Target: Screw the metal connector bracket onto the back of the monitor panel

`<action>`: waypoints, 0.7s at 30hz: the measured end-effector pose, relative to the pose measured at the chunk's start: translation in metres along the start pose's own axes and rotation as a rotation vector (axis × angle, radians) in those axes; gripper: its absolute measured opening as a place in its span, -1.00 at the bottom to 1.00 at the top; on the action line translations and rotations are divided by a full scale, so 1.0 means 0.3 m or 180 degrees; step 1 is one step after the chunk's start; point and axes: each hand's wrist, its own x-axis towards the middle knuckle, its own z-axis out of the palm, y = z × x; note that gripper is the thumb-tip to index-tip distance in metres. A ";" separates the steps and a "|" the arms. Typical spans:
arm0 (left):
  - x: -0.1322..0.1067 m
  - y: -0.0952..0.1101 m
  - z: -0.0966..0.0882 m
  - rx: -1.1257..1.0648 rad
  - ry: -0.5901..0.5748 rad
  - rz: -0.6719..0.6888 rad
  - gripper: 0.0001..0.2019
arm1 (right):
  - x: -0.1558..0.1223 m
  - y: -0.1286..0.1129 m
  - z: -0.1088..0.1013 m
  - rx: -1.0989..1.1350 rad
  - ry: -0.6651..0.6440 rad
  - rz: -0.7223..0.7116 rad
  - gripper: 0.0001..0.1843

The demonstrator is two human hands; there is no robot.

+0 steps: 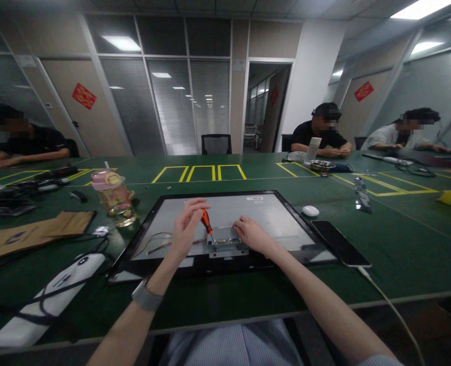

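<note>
My left hand [184, 227] grips an orange and black screwdriver [206, 221] by the top of its handle. The screwdriver leans slightly, and its shaft points down at the left end of a metal bracket [228, 250] with video connectors. That bracket lies on the grey back of a flat display panel [275, 223] with a black frame. At the bracket's right side, my right hand [250, 233] has its fingers curled and pressed together; what is between them is hidden. Thin wires [153, 245] run across the panel from the bracket's left.
A pink-lidded bottle [115, 198], a brown paper bag [38, 231] and a white device with black cables [54, 300] are on the left. To the right lie a white earbud case [310, 211] and a phone [340, 243] on a cable. Several people sit around the green table [408, 254].
</note>
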 end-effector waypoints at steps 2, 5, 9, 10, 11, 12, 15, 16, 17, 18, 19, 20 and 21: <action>0.000 0.004 0.004 -0.0260 -0.0087 -0.0087 -0.74 | 0.002 -0.001 0.001 -0.0012 -0.0017 0.0019 -0.64; -0.001 0.003 0.005 -0.0483 -0.0138 -0.0241 -0.74 | 0.002 -0.002 0.000 -0.0026 -0.0018 0.0027 -0.63; -0.004 -0.007 -0.004 -0.0369 -0.0094 -0.0367 -0.74 | -0.001 -0.002 -0.001 -0.0040 0.0002 0.0012 -0.62; -0.004 -0.009 -0.007 -0.0314 -0.0091 -0.0346 -0.77 | -0.002 -0.001 -0.001 -0.0044 0.0008 0.0013 -0.62; -0.004 -0.010 -0.008 -0.0260 -0.0083 -0.0299 -0.80 | -0.002 0.000 0.000 -0.0047 0.0012 0.0016 -0.62; -0.003 -0.010 -0.009 -0.0198 -0.0071 -0.0236 -0.83 | -0.002 0.001 0.001 -0.0050 0.0011 0.0018 -0.62; 0.000 -0.011 -0.008 -0.0006 0.0021 -0.0064 -0.89 | -0.002 0.002 0.002 -0.0057 -0.0001 0.0016 -0.64; 0.000 -0.011 -0.006 0.0045 0.0060 -0.0049 -0.89 | -0.001 0.002 0.002 -0.0060 -0.0002 0.0012 -0.64; 0.000 -0.012 -0.005 0.0053 0.0089 -0.0055 -0.89 | -0.001 0.002 0.001 -0.0062 0.0000 0.0006 -0.64; -0.001 -0.012 -0.003 -0.0004 0.0091 -0.0082 -0.87 | -0.001 0.002 0.000 -0.0065 0.0007 -0.0002 -0.64; -0.002 -0.012 -0.001 -0.0123 0.0063 -0.0122 -0.83 | -0.001 0.001 0.000 -0.0066 0.0016 -0.0009 -0.64; -0.003 -0.011 0.001 -0.0281 0.0003 -0.0176 -0.80 | -0.001 0.001 -0.001 -0.0067 0.0026 -0.0015 -0.64; -0.004 -0.010 0.003 -0.0446 -0.0076 -0.0236 -0.77 | -0.001 0.000 -0.001 -0.0068 0.0036 -0.0020 -0.64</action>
